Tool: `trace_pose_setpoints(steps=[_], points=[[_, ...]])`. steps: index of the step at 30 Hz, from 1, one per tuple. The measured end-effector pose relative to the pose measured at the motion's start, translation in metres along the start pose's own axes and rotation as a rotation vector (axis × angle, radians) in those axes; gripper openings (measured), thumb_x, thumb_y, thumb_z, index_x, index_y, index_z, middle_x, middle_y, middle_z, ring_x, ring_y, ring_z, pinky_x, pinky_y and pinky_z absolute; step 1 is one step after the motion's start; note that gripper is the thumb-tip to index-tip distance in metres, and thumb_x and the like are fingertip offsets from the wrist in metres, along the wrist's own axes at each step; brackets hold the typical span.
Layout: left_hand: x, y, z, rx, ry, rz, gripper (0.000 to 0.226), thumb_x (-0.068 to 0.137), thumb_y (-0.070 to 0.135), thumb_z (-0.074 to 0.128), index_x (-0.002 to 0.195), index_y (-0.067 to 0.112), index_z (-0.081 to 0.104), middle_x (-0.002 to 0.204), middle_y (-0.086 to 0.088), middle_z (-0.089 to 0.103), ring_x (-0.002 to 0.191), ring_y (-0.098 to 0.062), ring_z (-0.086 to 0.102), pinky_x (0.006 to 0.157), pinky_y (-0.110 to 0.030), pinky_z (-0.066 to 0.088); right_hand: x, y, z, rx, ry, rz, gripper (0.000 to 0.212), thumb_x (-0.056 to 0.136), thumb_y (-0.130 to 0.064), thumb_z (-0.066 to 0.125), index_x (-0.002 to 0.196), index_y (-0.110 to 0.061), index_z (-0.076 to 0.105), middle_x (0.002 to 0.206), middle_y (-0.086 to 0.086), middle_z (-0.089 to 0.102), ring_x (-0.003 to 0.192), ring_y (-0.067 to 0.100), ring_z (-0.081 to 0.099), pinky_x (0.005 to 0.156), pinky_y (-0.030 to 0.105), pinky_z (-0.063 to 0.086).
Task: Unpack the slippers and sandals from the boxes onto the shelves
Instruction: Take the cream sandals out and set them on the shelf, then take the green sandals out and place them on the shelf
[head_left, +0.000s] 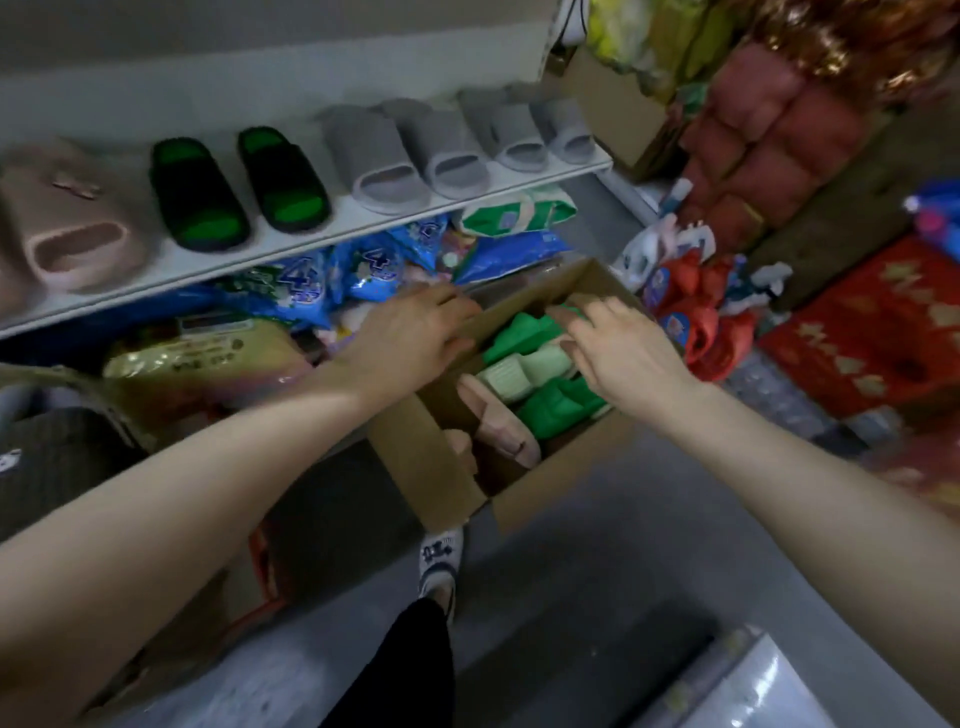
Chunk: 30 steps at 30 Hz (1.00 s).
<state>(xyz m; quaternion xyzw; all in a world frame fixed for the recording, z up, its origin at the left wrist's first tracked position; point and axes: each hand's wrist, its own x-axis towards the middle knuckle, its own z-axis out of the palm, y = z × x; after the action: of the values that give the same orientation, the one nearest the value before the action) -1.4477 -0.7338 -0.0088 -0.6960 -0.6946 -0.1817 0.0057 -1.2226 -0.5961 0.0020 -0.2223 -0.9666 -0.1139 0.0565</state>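
Note:
An open cardboard box stands on the floor and holds green slippers, pale green ones and pink ones. My left hand rests on the box's left flap, fingers curled over its edge. My right hand reaches into the box, its fingertips on a green slipper near the far flap; whether it grips is unclear. On the white shelf above stand a pink slipper, a black-and-green pair and two grey pairs.
Blue and green packets fill the space under the shelf. Red bags and bottles crowd the floor to the right of the box. My foot in a white slipper stands on the grey floor just before the box. A brown carton sits lower left.

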Motion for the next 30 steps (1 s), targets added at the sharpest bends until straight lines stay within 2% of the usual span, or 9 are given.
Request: trace_pose_setpoints(steps=[5, 9, 14, 16, 19, 23, 25, 28, 30], points=[[0.048, -0.002, 0.081, -0.068, -0.093, 0.011, 0.036, 0.08, 0.024, 0.072, 0.114, 0.017, 0.066, 0.111, -0.008, 0.064, 0.093, -0.031, 0.062, 0.073, -0.04, 0.055, -0.012, 0.053, 0.073, 0.122, -0.137, 0.135, 0.042, 0.089, -0.016, 0.061, 0.131, -0.01, 0.059, 0.121, 0.014, 0.063, 0.097, 0.038, 0.061, 0.068, 0.041, 0.054], [0.075, -0.013, 0.137, -0.127, -0.165, -0.059, 0.037, 0.08, 0.023, 0.071, 0.116, 0.019, 0.065, 0.116, -0.006, 0.063, 0.1, -0.029, 0.062, 0.08, -0.039, 0.054, -0.011, 0.08, 0.127, 0.249, -0.316, 0.258, 0.049, 0.092, -0.013, 0.061, 0.14, -0.01, 0.051, 0.131, 0.016, 0.058, 0.113, 0.04, 0.058, 0.087, 0.051, 0.054], [0.098, -0.025, 0.188, -0.158, -0.306, -0.129, 0.044, 0.082, 0.023, 0.067, 0.125, 0.021, 0.06, 0.126, -0.005, 0.058, 0.108, -0.027, 0.059, 0.087, -0.043, 0.053, -0.008, 0.102, 0.177, 0.34, -0.365, 0.319, 0.049, 0.077, -0.008, 0.078, 0.124, -0.007, 0.063, 0.115, 0.015, 0.066, 0.097, 0.038, 0.066, 0.075, 0.043, 0.058], [0.107, -0.026, 0.207, -0.154, -0.338, -0.145, 0.046, 0.082, 0.022, 0.068, 0.127, 0.021, 0.058, 0.127, -0.005, 0.057, 0.11, -0.027, 0.058, 0.089, -0.044, 0.052, -0.004, 0.108, 0.195, 0.373, -0.4, 0.354, 0.045, 0.086, -0.015, 0.071, 0.129, -0.009, 0.06, 0.125, 0.014, 0.062, 0.11, 0.038, 0.061, 0.086, 0.043, 0.054], [0.123, -0.026, 0.237, -0.139, -0.363, -0.176, 0.05, 0.077, 0.017, 0.074, 0.125, 0.018, 0.061, 0.125, -0.007, 0.058, 0.107, -0.031, 0.059, 0.087, -0.042, 0.053, -0.001, 0.113, 0.232, 0.41, -0.563, 0.416, 0.043, 0.101, -0.03, 0.05, 0.141, -0.015, 0.048, 0.142, 0.007, 0.049, 0.13, 0.029, 0.046, 0.102, 0.039, 0.042], [0.148, -0.028, 0.279, -0.079, -0.384, -0.193, 0.056, 0.076, 0.013, 0.075, 0.129, 0.011, 0.058, 0.131, -0.015, 0.054, 0.108, -0.039, 0.056, 0.085, -0.047, 0.055, -0.003, 0.113, 0.282, 0.48, -0.705, 0.382, 0.045, 0.103, -0.037, 0.041, 0.143, -0.016, 0.045, 0.138, 0.007, 0.053, 0.13, 0.026, 0.046, 0.103, 0.038, 0.041], [0.166, -0.029, 0.301, -0.042, -0.396, -0.222, 0.06, 0.082, 0.015, 0.07, 0.138, 0.009, 0.05, 0.141, -0.016, 0.045, 0.117, -0.041, 0.05, 0.091, -0.047, 0.051, -0.005, 0.114, 0.304, 0.485, -0.755, 0.348, 0.046, 0.104, -0.04, 0.039, 0.142, -0.015, 0.045, 0.136, 0.007, 0.055, 0.128, 0.026, 0.047, 0.102, 0.039, 0.043], [0.199, -0.03, 0.337, 0.058, -0.492, -0.296, 0.066, 0.092, 0.018, 0.058, 0.15, 0.012, 0.027, 0.155, -0.011, 0.025, 0.133, -0.037, 0.034, 0.102, -0.046, 0.043, -0.008, 0.117, 0.33, 0.484, -0.74, 0.287, 0.047, 0.102, -0.046, 0.041, 0.134, -0.015, 0.05, 0.128, 0.007, 0.059, 0.122, 0.026, 0.05, 0.099, 0.04, 0.045], [0.219, -0.03, 0.358, 0.106, -0.537, -0.299, 0.07, 0.089, 0.005, 0.053, 0.152, 0.012, 0.021, 0.158, -0.01, 0.017, 0.136, -0.039, 0.028, 0.103, -0.048, 0.041, -0.009, 0.122, 0.341, 0.505, -0.702, 0.25, 0.046, 0.099, -0.046, 0.046, 0.131, -0.014, 0.053, 0.123, 0.007, 0.062, 0.117, 0.027, 0.054, 0.096, 0.04, 0.045]])
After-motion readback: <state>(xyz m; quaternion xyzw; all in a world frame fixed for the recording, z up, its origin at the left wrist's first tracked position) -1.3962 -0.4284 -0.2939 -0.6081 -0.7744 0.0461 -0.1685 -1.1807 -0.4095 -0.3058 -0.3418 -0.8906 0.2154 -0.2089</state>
